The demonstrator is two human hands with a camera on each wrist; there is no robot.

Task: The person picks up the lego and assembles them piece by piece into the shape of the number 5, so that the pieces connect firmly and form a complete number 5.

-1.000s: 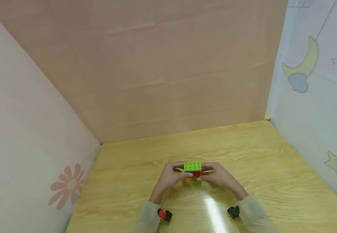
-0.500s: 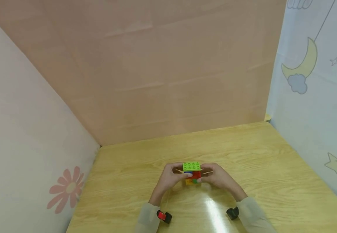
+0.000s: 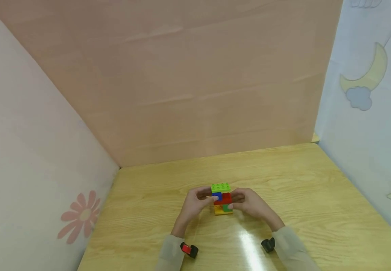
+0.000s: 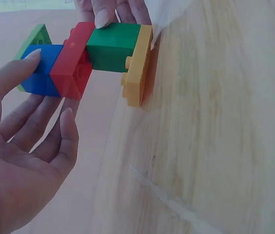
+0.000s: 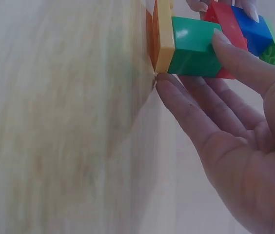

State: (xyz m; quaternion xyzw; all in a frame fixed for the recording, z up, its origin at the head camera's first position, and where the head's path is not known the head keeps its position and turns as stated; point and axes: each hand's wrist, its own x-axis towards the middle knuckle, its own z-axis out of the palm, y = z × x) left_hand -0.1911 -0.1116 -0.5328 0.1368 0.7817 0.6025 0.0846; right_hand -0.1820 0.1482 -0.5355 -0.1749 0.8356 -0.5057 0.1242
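A stack of toy building bricks stands between both hands in the head view. An orange-yellow plate [image 3: 223, 213] forms its base on the wooden table. On that plate's right part sits a dark green brick [image 4: 112, 48], with a red brick [image 4: 73, 63] above it. Higher up is a blue brick [image 4: 49, 70] on the left, capped by a lime green plate [image 3: 220, 187] with studs. My left hand [image 3: 195, 203] pinches the blue brick, thumb on its front and fingers behind. The right hand [image 3: 253, 205] grips the green brick low down, its thumb [image 5: 235, 58] on the front.
The wooden table [image 3: 148, 210] meets a brown sheet [image 3: 195, 82] at the back. Pale printed panels stand at the left [image 3: 29, 131] and right [image 3: 368, 143]. Black straps [image 3: 189, 250] sit at both wrists.
More of the stack's front shows in the head view, with the lime plate higher and the orange-yellow base slightly lower. Both hands keep their holds. The head view has turned slightly.
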